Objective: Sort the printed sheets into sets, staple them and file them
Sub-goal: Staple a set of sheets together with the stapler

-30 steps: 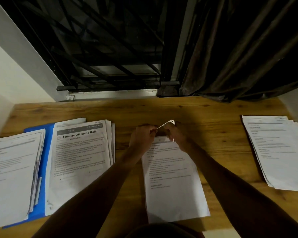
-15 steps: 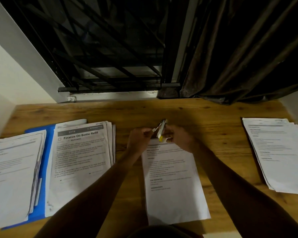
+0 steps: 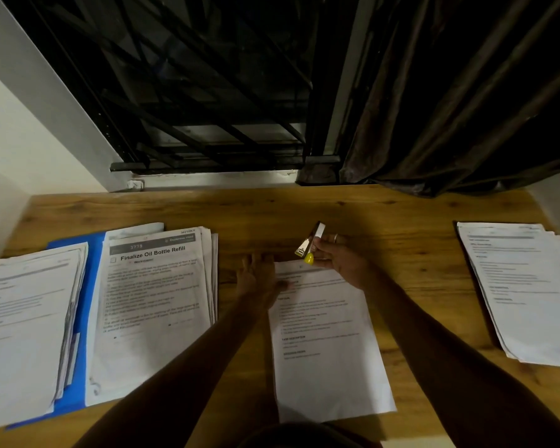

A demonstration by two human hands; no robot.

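A set of printed sheets point(image 3: 327, 350) lies in front of me on the wooden desk point(image 3: 401, 221). My left hand point(image 3: 259, 279) lies flat with spread fingers on the desk and on the set's top left corner. My right hand point(image 3: 340, 257) holds a small metal stapler point(image 3: 309, 245) with a yellow end just above the top edge of the set. A blue folder point(image 3: 81, 318) lies at the left under two paper stacks: one stack point(image 3: 23, 328) at the far left, and one point(image 3: 152, 302) headed "Finalize Oil Bottle Refill".
Another stack of printed sheets point(image 3: 527, 289) lies at the desk's right end. Behind the desk are a barred window point(image 3: 207, 92) and a dark curtain point(image 3: 459, 92). White walls close in at both sides.
My left hand has let go of the stapler and dropped flat onto the set's top left corner. The right hand keeps the stapler and has lifted it slightly to the right.
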